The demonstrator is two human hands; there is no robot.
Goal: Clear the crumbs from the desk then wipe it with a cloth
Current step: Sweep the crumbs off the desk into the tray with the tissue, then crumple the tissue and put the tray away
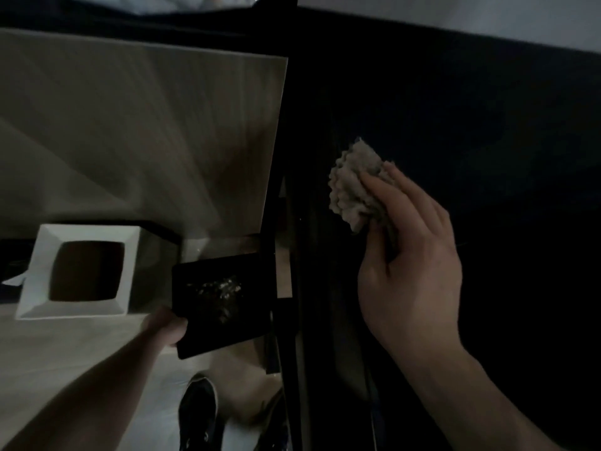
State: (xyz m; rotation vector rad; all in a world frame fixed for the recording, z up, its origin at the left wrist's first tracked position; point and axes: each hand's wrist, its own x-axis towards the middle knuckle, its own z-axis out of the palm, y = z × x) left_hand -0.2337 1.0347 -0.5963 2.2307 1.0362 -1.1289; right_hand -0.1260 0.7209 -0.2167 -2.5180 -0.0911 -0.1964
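The scene is dim. The right hand (411,255) holds a crumpled grey cloth (356,185), fingers curled round it and the thumb tucked beneath, above the dark desk (487,125) that fills the right half of the view; whether the cloth touches the surface cannot be told. The left hand (167,327) grips the near corner of a flat black tray (224,304), held out past the desk's left edge, its thumb lying on the tray's top face and its fingers hidden below. A small heap of pale crumbs (219,286) lies on the tray. Just left of the tray stands a white square bin (78,271) with an open top and a dark interior, on the pale floor (113,125). A dark shoe (198,411) shows below the tray.
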